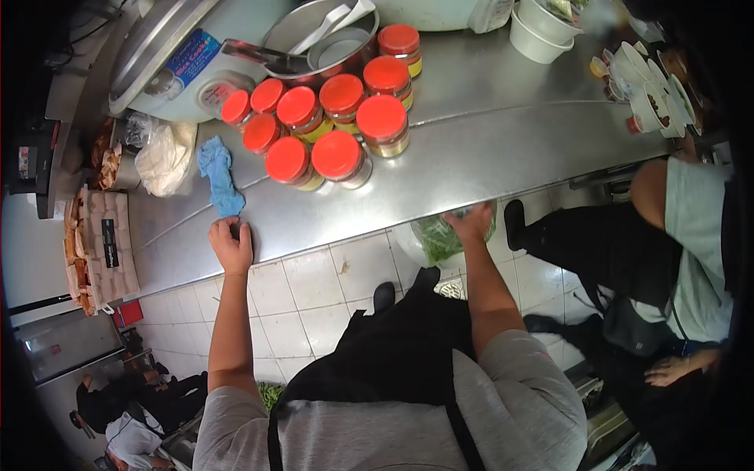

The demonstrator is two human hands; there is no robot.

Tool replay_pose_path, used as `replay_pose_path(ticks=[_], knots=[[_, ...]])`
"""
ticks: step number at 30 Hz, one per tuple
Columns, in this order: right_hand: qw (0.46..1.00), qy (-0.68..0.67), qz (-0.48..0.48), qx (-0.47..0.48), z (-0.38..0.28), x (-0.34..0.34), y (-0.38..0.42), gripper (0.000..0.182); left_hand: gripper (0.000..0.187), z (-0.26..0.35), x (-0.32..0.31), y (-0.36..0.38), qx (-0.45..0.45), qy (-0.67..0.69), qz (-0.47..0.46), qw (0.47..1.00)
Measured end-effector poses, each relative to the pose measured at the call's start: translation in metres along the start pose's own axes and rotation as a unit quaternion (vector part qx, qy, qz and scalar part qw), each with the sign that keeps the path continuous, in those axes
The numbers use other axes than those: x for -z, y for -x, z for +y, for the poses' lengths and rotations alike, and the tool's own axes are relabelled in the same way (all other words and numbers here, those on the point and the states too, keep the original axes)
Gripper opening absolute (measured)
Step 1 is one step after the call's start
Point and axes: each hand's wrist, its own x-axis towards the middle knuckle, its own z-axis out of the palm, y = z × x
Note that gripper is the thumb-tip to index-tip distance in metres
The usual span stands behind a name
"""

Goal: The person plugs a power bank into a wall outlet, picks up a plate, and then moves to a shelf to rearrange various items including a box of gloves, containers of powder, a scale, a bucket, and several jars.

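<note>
My left hand (231, 246) rests on the front edge of the steel counter, fingers bent, thumb apart, holding nothing I can see. Just beyond its fingertips lies a crumpled blue cloth (218, 177). My right hand (473, 223) is below the counter edge, closed on the top of a clear plastic bag of green leaves (440, 240). The bag hangs over the tiled floor, and its upper part is partly hidden by my fingers. Several jars with red lids (339, 155) stand together on the counter, ahead and between my hands.
A rice cooker (169, 74) and a metal pot (275, 39) with utensils stand behind the jars. Egg trays (110, 243) are at the left end. White bowls (542, 35) sit at back right. A co-worker (660, 235) stands close on my right.
</note>
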Motion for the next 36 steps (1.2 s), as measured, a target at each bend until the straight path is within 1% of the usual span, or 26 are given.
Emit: replay_pose_path(ticks=[1, 3, 4, 6, 7, 9, 11, 14, 15, 16, 17, 18, 19, 21, 22, 23, 24, 27, 31, 34, 36], knots=[[0.997, -0.052, 0.045, -0.018, 0.006, -0.003, -0.001, 0.112, 0.019, 0.0, -0.001, -0.001, 0.0, 0.002, -0.004, 1.0], [0.994, -0.065, 0.014, -0.085, 0.004, 0.004, -0.003, 0.111, 0.019, -0.002, -0.001, -0.001, 0.009, 0.001, -0.008, 1.0], [0.993, -0.027, -0.004, -0.113, 0.005, 0.004, -0.011, 0.108, 0.018, -0.002, -0.002, -0.001, 0.004, -0.006, 0.003, 1.0], [0.992, 0.022, -0.011, -0.125, 0.0, 0.01, -0.021, 0.1, 0.016, 0.001, 0.0, -0.002, 0.004, 0.007, 0.004, 1.0], [0.993, 0.059, 0.001, -0.098, 0.008, 0.002, -0.031, 0.095, 0.016, 0.002, 0.001, -0.003, 0.0, 0.01, 0.009, 1.0], [0.998, 0.033, 0.01, -0.055, 0.016, -0.012, -0.046, 0.089, 0.016, 0.001, 0.002, -0.004, -0.005, 0.031, 0.02, 0.999], [1.0, -0.016, 0.015, -0.001, 0.022, -0.021, -0.052, 0.083, 0.017, -0.002, 0.0, -0.003, -0.006, 0.025, 0.04, 0.999], [0.99, -0.112, -0.012, 0.09, 0.03, -0.029, -0.06, 0.073, 0.018, 0.0, 0.004, -0.004, 0.013, 0.018, 0.024, 0.999], [0.983, -0.149, -0.034, 0.103, 0.036, -0.032, -0.064, 0.07, 0.019, 0.001, 0.005, -0.004, 0.019, 0.013, 0.021, 1.0], [0.975, -0.196, -0.054, 0.089, 0.052, -0.044, -0.078, 0.069, 0.021, 0.0, 0.005, -0.003, 0.041, 0.016, 0.006, 0.999], [0.965, -0.243, -0.072, 0.073, 0.051, -0.041, -0.078, 0.068, 0.02, 0.001, 0.006, -0.002, 0.044, 0.014, 0.004, 0.999], [0.99, -0.136, -0.038, 0.012, 0.048, -0.042, -0.079, 0.067, 0.02, 0.0, 0.006, -0.002, 0.045, 0.013, 0.003, 0.999], [0.998, -0.027, -0.002, -0.051, 0.014, -0.014, -0.05, 0.066, 0.019, 0.0, 0.006, -0.003, 0.045, 0.013, 0.002, 0.999], [0.999, -0.009, -0.032, -0.021, 0.001, 0.002, -0.041, 0.065, 0.019, 0.001, 0.007, -0.004, 0.046, 0.012, 0.0, 0.999], [0.988, -0.1, -0.099, 0.071, 0.026, 0.0, -0.057, 0.066, 0.019, 0.0, 0.007, -0.003, 0.045, 0.012, 0.001, 0.999], [0.955, -0.188, -0.164, 0.163, 0.044, -0.004, -0.068, 0.066, 0.019, 0.0, 0.007, -0.003, 0.043, 0.012, 0.001, 0.999], [0.941, -0.249, -0.189, 0.131, 0.051, -0.011, -0.073, 0.064, 0.022, -0.002, 0.006, -0.003, 0.063, 0.02, -0.012, 0.998], [0.955, -0.196, -0.181, 0.128, 0.062, -0.017, -0.082, 0.061, 0.022, -0.002, 0.007, -0.004, 0.063, 0.018, -0.016, 0.998], [0.957, -0.208, -0.144, 0.142, 0.052, -0.022, -0.066, 0.056, 0.023, -0.004, 0.006, -0.004, 0.054, 0.019, -0.016, 0.998], [0.931, -0.306, -0.187, 0.07, 0.075, -0.052, -0.07, 0.052, 0.023, -0.002, 0.007, -0.005, 0.063, 0.02, -0.023, 0.998], [0.92, -0.346, -0.182, 0.042, 0.082, -0.059, -0.065, 0.047, 0.023, -0.002, 0.007, -0.006, 0.062, 0.018, -0.024, 0.998]])
